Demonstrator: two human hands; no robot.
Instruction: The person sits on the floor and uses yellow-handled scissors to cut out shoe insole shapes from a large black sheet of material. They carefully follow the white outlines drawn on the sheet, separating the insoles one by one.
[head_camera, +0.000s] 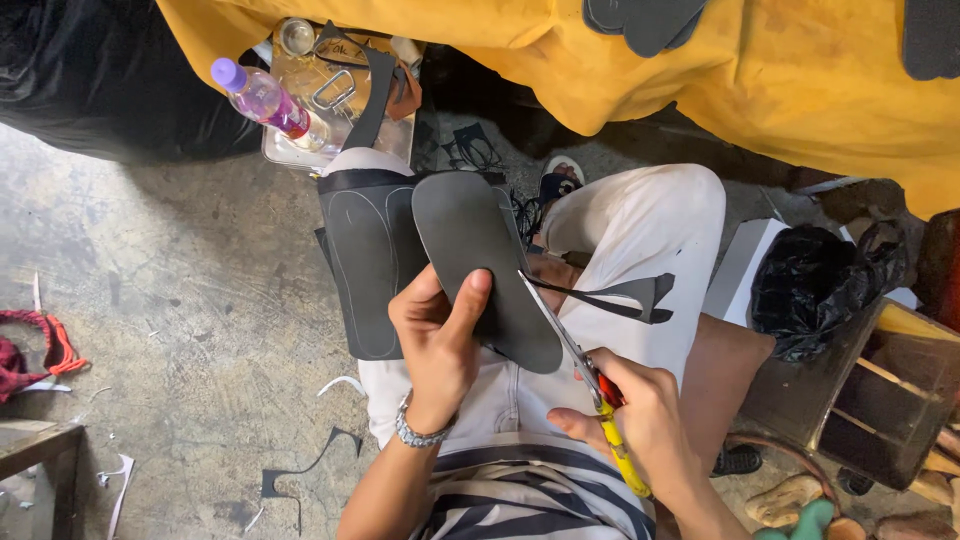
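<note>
Head view: dark grey sole-shaped rubber cutout (480, 260) over lap, pinched by left hand (437, 340). Right hand (640, 420) closed around yellow-handled scissors (590, 375), blades at cutout edge. Best turning sole steadily, tracing outline. Offcut strip (625, 297) dangling; marked black sheet (365, 265) behind.

The right hand (640, 420) hides most of the scissors' (600, 395) handles. The left hand (438, 345) covers part of the sole cutout (480, 250). The black sheet (365, 270) beneath is half covered, and the top edge cuts off the dark soles (645, 20) on the yellow cloth (800, 90).
</note>
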